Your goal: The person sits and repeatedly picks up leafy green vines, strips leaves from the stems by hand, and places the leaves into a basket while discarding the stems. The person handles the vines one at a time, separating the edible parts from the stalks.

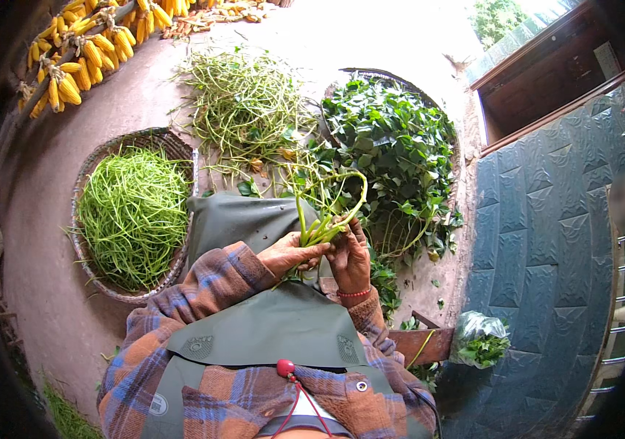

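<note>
My left hand is closed around a small bunch of green vine stems, which fan upward from between its thumb and fingers. Beside it, my right hand, with a red bead bracelet at the wrist, pinches the same stems at their right side. One thick stem arches above both hands and bends back down. Under the hands lies a dark green waterproof apron across my lap. The right fingertips are partly hidden behind the stems.
Left stands a woven basket of thin green stalks. Ahead lies a heap of tangled vines, with a leafy pile to its right. Corn cobs hang upper left. A plastic bag of leaves sits by the blue-grey wall.
</note>
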{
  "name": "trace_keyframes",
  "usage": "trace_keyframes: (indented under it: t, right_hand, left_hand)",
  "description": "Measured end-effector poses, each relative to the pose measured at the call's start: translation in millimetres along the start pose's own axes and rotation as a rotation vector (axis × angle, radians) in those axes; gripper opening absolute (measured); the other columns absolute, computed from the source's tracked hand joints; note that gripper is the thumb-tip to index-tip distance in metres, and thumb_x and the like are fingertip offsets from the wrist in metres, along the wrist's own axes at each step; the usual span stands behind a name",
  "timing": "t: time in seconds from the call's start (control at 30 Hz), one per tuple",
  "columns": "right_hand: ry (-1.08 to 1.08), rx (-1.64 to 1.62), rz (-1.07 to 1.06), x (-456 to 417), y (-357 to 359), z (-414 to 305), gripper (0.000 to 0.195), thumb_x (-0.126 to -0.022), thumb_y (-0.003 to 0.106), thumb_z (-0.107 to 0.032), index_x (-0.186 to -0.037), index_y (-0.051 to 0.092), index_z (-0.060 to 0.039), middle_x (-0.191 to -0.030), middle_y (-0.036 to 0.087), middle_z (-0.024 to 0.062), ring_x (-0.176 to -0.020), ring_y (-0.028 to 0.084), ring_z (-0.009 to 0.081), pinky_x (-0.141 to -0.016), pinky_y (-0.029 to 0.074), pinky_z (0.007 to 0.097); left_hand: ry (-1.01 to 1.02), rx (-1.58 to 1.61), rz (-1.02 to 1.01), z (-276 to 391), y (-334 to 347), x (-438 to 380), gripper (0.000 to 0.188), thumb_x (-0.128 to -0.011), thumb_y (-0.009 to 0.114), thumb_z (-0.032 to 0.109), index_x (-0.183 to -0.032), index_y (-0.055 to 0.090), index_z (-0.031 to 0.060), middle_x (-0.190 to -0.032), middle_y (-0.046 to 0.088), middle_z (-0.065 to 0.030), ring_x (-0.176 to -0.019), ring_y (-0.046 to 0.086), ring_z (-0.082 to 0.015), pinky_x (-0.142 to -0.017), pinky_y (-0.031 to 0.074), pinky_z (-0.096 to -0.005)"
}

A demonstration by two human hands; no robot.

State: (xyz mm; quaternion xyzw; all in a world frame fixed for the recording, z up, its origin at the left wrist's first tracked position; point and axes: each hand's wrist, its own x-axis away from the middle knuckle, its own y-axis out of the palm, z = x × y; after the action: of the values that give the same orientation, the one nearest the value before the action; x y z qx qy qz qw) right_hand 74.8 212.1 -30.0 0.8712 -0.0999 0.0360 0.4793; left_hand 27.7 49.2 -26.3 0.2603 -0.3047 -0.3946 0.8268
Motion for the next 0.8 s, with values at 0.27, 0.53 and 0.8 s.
trace_keyframes:
  t: [0.27,0.53,0.8]
  right_hand:
    - [0.068,-0.152,-0.077,-15,-26,8,0.013,-0.093,0.058,-0.014,-0.105,0.061,-0.0084,-0.098,0.065,0.0054,-0.091,0.063,0.0182,-0.076,0.054,0.033]
    - [-0.33,0.781,0.118,-21,-29,31,0.01,-0.086,0.067,-0.004,-0.095,0.062,-0.0023,-0.084,0.064,-0.0001,-0.074,0.055,0.0075,-0.065,0.045,0.0211]
    - [-0.26,1.027,0.133,-27,-74,38,0.007,-0.09,0.06,-0.007,-0.094,0.061,-0.0014,-0.081,0.062,0.0005,-0.073,0.056,0.0077,-0.065,0.046,0.0217]
  left_hand:
    - [-0.028,0.117,0.007,4,1,5,0.015,-0.092,0.062,0.027,-0.095,0.059,0.0122,-0.069,0.052,0.007,-0.055,0.04,-0.0031,-0.048,0.027,-0.0188]
    - [-0.081,0.106,0.113,0,-2,5,0.014,-0.094,0.058,0.026,-0.095,0.057,0.0123,-0.063,0.047,0.0077,-0.051,0.037,-0.0034,-0.046,0.026,-0.0202]
    - [0.2,-0.001,0.03,41,11,25,0.017,-0.092,0.06,0.023,-0.096,0.062,0.0069,-0.072,0.051,0.0044,-0.061,0.045,-0.0069,-0.058,0.037,-0.0206]
